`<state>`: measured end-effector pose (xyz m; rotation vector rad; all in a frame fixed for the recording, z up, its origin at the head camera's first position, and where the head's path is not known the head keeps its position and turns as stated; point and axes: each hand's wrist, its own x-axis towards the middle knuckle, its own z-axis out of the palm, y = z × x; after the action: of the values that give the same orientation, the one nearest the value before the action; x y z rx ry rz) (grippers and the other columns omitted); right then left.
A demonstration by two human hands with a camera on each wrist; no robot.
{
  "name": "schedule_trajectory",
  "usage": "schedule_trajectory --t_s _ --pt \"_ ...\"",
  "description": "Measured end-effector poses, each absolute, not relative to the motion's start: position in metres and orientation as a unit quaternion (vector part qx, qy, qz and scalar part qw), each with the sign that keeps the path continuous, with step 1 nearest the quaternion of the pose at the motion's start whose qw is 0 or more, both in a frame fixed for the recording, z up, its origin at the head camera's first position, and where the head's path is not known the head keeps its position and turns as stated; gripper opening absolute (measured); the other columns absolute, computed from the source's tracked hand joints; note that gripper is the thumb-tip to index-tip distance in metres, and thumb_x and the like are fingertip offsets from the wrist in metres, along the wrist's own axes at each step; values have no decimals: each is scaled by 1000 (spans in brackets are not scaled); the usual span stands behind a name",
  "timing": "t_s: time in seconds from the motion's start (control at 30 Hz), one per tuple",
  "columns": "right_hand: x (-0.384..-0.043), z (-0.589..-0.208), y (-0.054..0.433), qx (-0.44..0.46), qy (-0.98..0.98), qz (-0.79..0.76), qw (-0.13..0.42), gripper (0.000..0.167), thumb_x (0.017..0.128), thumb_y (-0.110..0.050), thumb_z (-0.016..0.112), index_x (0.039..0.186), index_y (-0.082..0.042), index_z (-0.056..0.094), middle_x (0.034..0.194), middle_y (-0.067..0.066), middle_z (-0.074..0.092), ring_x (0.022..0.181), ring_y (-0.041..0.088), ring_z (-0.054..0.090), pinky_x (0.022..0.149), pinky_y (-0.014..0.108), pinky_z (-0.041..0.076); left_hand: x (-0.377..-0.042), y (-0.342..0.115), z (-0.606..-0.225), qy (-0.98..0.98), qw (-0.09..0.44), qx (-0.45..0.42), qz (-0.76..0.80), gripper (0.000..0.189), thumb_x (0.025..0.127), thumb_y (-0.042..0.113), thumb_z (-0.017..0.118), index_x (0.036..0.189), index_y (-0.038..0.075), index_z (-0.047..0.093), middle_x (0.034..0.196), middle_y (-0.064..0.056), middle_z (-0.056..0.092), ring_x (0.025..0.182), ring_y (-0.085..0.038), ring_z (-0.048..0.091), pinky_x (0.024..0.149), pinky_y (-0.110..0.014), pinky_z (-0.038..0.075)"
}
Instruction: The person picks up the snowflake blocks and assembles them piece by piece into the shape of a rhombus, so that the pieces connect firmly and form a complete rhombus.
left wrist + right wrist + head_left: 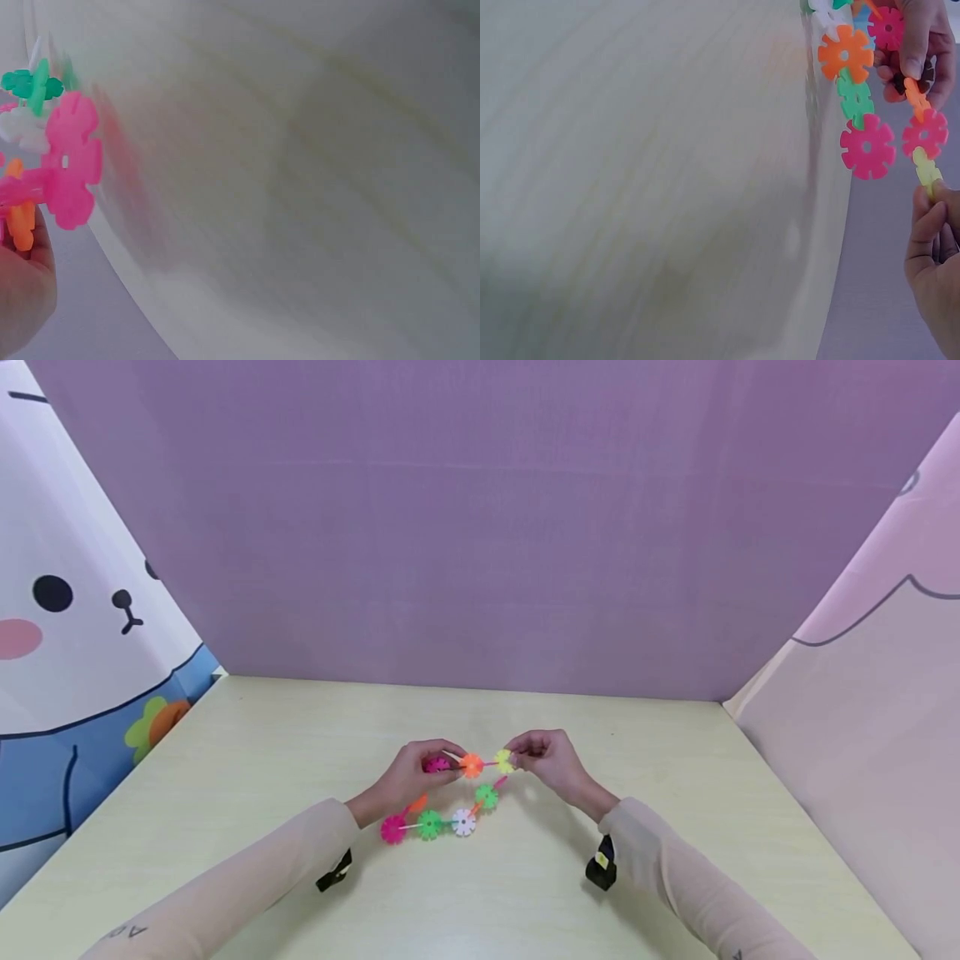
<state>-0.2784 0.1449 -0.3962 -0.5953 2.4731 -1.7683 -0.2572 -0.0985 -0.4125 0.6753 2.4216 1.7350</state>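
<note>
A chain of notched, flower-shaped plastic discs hangs in an open loop between both hands. My left hand (408, 774) pinches it near a dark disc (928, 75), beside an orange disc (472, 766) and a pink one (886, 28). At one end, my right hand (553, 765) pinches a yellow disc (504, 761) between thumb and fingers; a pink disc (925, 135) links it to the orange. The other end, a pink disc (868, 147), hangs free near the yellow one. Lower in the loop are a white disc (463, 822) and a green disc (430, 825).
The pale wooden table (465, 910) lies under the chain. A purple cloth panel (480, 543) rises at its back edge. Cartoon-printed cloth (82, 660) stands on the left and a pink printed panel (862, 718) on the right.
</note>
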Motion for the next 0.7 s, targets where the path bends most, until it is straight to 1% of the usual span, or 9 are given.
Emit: schedule_trajectory --t_s 0.1,0.17,0.33,0.53,0.7 --pt "-279 -397 144 -188 799 -571 21 12 80 5 63 92 5 67 85 21 68 65 9 61 68 43 53 -257 -99 -412 791 43 224 568 25 81 9 67 106 14 64 97 -8 68 89 -31 64 71 -29 55" --pt "-278 -396 145 -187 798 -573 24 12 80 5 63 92 5 67 86 21 68 66 10 61 69 44 53 -257 -99 -413 788 46 225 571 26 81 9 67 107 13 64 98 -9 68 90 -31 64 73 -33 55" --pt "-276 -395 144 -178 791 -584 30 14 79 7 63 93 7 66 85 21 67 65 10 61 70 43 53 -257 -100 -413 784 51 227 576 25 82 9 66 107 13 64 98 -10 68 91 -30 64 76 -42 54" --pt "-277 -397 142 -167 782 -600 30 13 79 8 62 92 7 66 82 17 68 65 10 61 71 45 53 -256 -100 -412 786 49 221 575 26 82 7 66 107 13 64 97 -9 68 90 -32 64 75 -43 53" --pt "-276 -399 142 -152 773 -615 35 14 80 8 61 93 8 66 79 12 68 65 10 61 72 42 54 -257 -100 -411 789 49 220 571 27 81 8 67 107 14 64 97 -8 68 90 -33 63 76 -44 53"
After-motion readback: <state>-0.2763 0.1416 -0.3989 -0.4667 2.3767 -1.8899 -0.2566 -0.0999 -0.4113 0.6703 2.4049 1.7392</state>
